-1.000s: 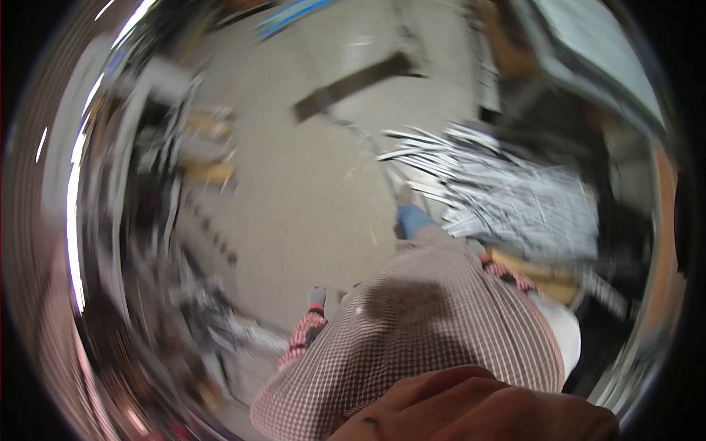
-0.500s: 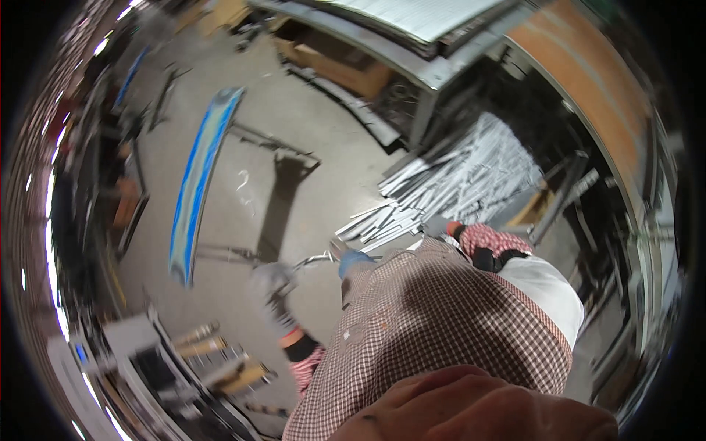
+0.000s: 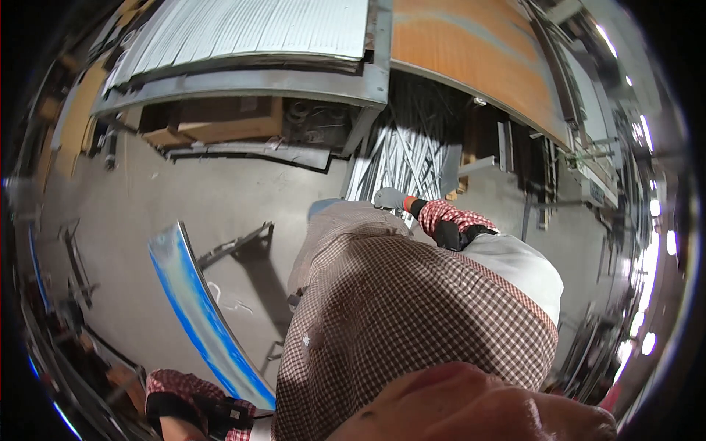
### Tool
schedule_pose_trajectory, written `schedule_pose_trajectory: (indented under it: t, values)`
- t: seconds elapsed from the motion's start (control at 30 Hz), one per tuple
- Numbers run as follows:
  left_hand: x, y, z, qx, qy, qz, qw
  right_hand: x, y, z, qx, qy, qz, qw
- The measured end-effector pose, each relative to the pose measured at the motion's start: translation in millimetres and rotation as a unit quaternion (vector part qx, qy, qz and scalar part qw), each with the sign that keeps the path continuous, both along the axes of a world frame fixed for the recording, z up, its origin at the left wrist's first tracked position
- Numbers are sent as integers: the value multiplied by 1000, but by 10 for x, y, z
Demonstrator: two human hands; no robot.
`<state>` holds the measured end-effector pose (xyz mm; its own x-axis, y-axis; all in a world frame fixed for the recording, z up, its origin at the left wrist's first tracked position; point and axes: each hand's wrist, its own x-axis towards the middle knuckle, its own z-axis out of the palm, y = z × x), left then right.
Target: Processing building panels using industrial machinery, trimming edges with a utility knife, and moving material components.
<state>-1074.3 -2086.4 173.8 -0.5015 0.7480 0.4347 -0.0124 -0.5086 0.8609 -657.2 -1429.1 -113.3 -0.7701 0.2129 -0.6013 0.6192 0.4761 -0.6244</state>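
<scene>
My right hand point(image 3: 390, 198), in a grey glove with an orange cuff, is out in front of me at the near end of a pile of loose pale metal strips point(image 3: 412, 158). Its fingers look curled in; what they hold, if anything, is too small to make out. At the lower left, my left arm point(image 3: 180, 386) shows in a red checked sleeve with black bands. The left hand itself is out of view. Nearest to that arm stands a long curved panel point(image 3: 209, 323), blue along its edges and pale in the middle, on a metal stand point(image 3: 235, 246).
A metal table point(image 3: 294, 84) bears a stack of white ribbed sheets point(image 3: 250, 33), with a cardboard box point(image 3: 235, 128) beneath. Beside it is an orange-brown board point(image 3: 471, 51). Dark racks and frames line both sides. Grey floor point(image 3: 132, 198) lies between table and panel.
My view has turned to the right, so table and strips now lie straight ahead. The left hand, formerly in front of me, has gone out of view; the right stays by the strips.
</scene>
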Motion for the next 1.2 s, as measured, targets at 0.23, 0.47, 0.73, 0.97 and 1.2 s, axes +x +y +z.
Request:
schedule_pose_trajectory:
  t: [0.23, 0.47, 0.73, 0.97, 1.2]
  values:
    - [-1642, 345, -258, -104, 10, 122, 987, 46, 219, -1031, 172, 140, 189, 957]
    - [-2923, 4281, -538, -158, 97, 389, 902, -3527, 2112, -987, 160, 102, 79, 979]
    - [-3849, 5375, -1658, -329, -87, 174, 924, -7543, 1224, 2457, 16, 300, 138, 944]
    - [-6938, 5546, -1027, -318, 54, 347, 881, -8793, 765, 2306, 59, 345, 141, 926]
    - [-8228, 6058, -982, -485, 330, 172, 791, -9858, 793, 2501, 191, 368, -211, 885]
